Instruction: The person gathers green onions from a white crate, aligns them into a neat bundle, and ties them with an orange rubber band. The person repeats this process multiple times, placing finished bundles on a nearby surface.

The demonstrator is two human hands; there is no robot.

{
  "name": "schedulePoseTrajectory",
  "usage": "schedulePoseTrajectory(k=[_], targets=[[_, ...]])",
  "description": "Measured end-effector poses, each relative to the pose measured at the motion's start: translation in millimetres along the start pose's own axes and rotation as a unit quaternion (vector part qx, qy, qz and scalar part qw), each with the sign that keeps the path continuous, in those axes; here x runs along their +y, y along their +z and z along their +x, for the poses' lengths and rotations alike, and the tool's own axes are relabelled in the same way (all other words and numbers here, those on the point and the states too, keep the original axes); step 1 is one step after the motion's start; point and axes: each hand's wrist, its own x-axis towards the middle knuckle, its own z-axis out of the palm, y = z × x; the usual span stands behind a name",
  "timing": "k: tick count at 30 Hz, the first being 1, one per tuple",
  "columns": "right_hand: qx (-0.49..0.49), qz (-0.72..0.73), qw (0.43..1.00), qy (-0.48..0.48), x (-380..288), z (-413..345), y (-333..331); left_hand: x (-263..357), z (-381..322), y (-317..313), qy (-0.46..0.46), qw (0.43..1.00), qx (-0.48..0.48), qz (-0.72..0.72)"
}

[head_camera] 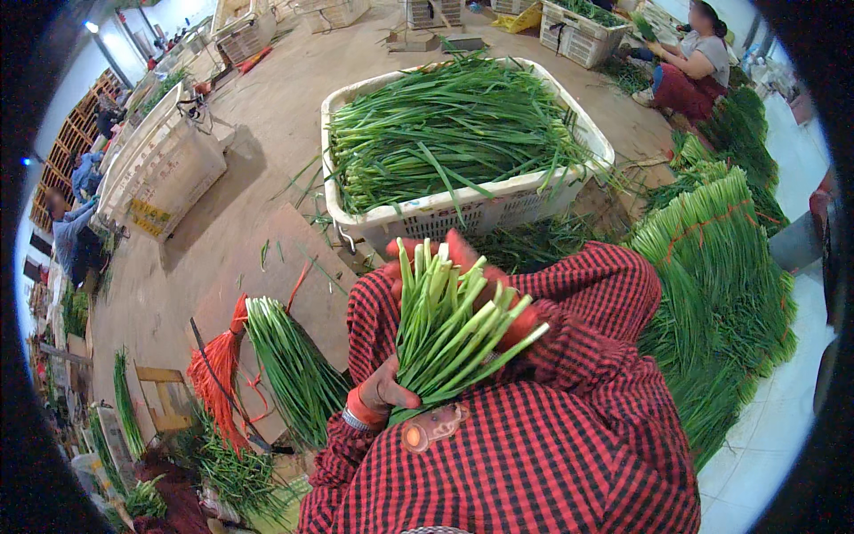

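A loose bunch of garlic chives (pixel 444 327) is held over my lap, its pale cut ends fanned upward and away from me. My left hand (pixel 381 395), in a reddish glove, grips the leafy lower part, thumb across the front. Behind the pale ends is my right hand (pixel 524 324), also gloved in red; it is blurred and partly covered by the stalks, so its grip is unclear. To the left on a board (pixel 300 247) lies an evened bundle of chives (pixel 293 367), beside a hank of red plastic ties (pixel 220 374) and a thin dark blade-like strip (pixel 217 374).
A white plastic crate (pixel 467 200) heaped with chives stands just ahead. Tied chive bundles (pixel 707 267) are piled at my right. Another crate (pixel 167 160) stands left, near a person (pixel 70 227). A seated person (pixel 694 67) holds chives at far right. Trimmings (pixel 233 460) litter the floor.
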Motion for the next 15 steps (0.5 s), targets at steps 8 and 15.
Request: schedulePoseTrajectory(k=[8, 15], targets=[[0.203, -0.594, 0.766, -0.138, -91.6, -59.6, 103.9, 6.3, -14.1, -0.8, 0.04, 0.993, 0.065, 0.087], [0.179, -0.62, 0.764, 0.005, -69.9, -61.5, 101.0, 5.6, -16.4, 14.7, 0.03, 0.989, 0.126, 0.068]])
